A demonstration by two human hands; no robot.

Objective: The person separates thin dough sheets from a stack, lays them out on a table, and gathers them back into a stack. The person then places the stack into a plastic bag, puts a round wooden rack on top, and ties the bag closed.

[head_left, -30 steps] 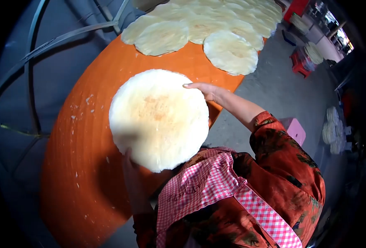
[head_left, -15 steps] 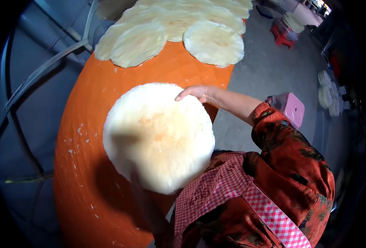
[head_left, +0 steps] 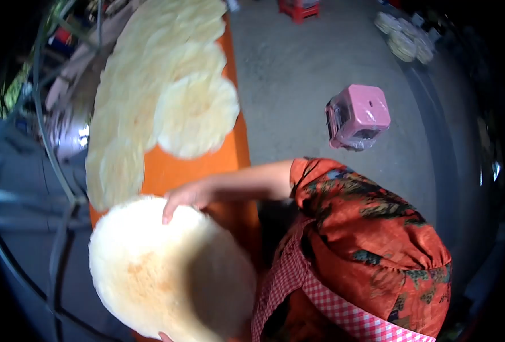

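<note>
While the right arm (head_left: 251, 181) stretches across — fingers (head_left: 168, 213) grip disc (head_left: 144, 268).

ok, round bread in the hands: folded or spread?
Spread. The round bread shows one broad face, no fold visible, with the right hand at its rim.

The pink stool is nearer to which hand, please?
Right: the right hand is below and leftward of the pink stool in view; the left hand is farther below.
</note>
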